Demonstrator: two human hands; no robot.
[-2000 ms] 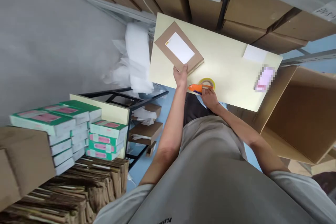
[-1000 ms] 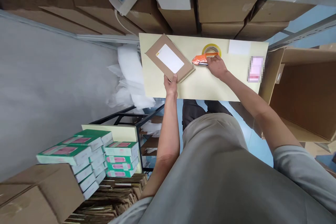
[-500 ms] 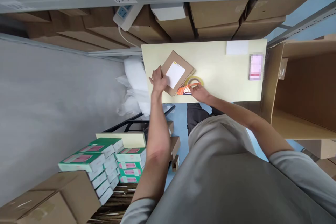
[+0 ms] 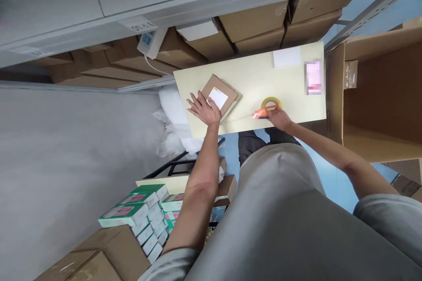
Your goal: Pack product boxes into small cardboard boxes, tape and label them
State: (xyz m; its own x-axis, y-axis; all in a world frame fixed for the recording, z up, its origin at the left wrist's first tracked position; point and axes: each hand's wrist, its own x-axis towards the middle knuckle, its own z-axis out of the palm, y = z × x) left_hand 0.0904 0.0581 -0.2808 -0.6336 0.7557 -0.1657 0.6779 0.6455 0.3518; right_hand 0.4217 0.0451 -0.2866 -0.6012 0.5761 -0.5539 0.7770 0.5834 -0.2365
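Note:
A flat brown cardboard parcel (image 4: 227, 92) with a white label (image 4: 218, 98) lies on the pale yellow table (image 4: 257, 77). My left hand (image 4: 203, 108) rests on the parcel's near left corner, fingers spread flat. My right hand (image 4: 278, 118) is closed on an orange tape dispenser (image 4: 260, 114) that carries a roll of yellowish tape (image 4: 271, 102), to the right of the parcel near the table's front edge.
A white slip (image 4: 286, 57) and a pink item (image 4: 313, 77) lie at the table's far right. A big open carton (image 4: 376, 92) stands to the right. Cardboard boxes (image 4: 253, 22) fill the shelf behind. Green-and-white boxes (image 4: 141, 210) are stacked at lower left, white wrapping (image 4: 171, 114) beside the table.
My left hand has shifted from the parcel's edge to lie flat on its near corner. My right hand has drawn the tape dispenser away to the right of the parcel.

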